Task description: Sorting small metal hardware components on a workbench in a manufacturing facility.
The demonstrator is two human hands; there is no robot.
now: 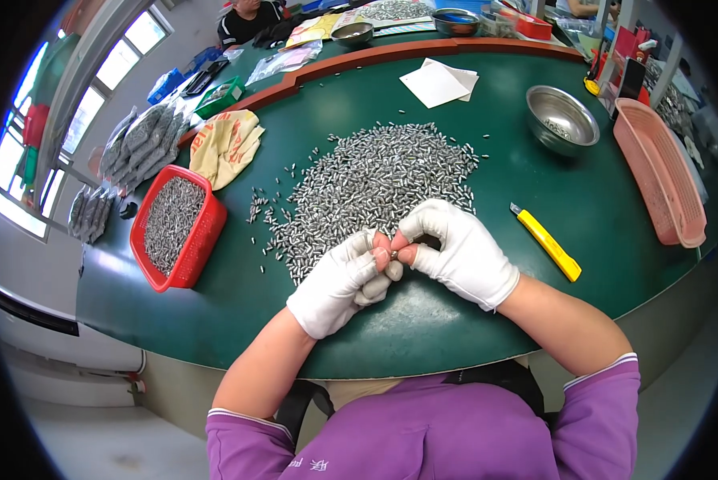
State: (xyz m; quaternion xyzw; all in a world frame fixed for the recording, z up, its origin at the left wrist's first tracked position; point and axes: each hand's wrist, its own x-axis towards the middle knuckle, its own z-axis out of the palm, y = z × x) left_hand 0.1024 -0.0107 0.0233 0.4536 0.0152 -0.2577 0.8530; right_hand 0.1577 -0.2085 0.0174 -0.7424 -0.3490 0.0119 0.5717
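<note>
Both my hands wear white gloves with bare fingertips and meet over the green table [455, 312]. My left hand [341, 280] and my right hand [459, 252] pinch one small metal pin [393, 254] between their fingertips. Just beyond them lies a wide heap of small silver metal pins [375, 180] spread on the table.
A red basket [203, 232] full of pins stands at the left. A yellow utility knife [547, 242], a steel bowl [563, 118] and a pink basket [659, 172] are at the right. White paper [439, 82] lies far back, bagged pins [147, 144] far left. Another person [247, 20] sits across.
</note>
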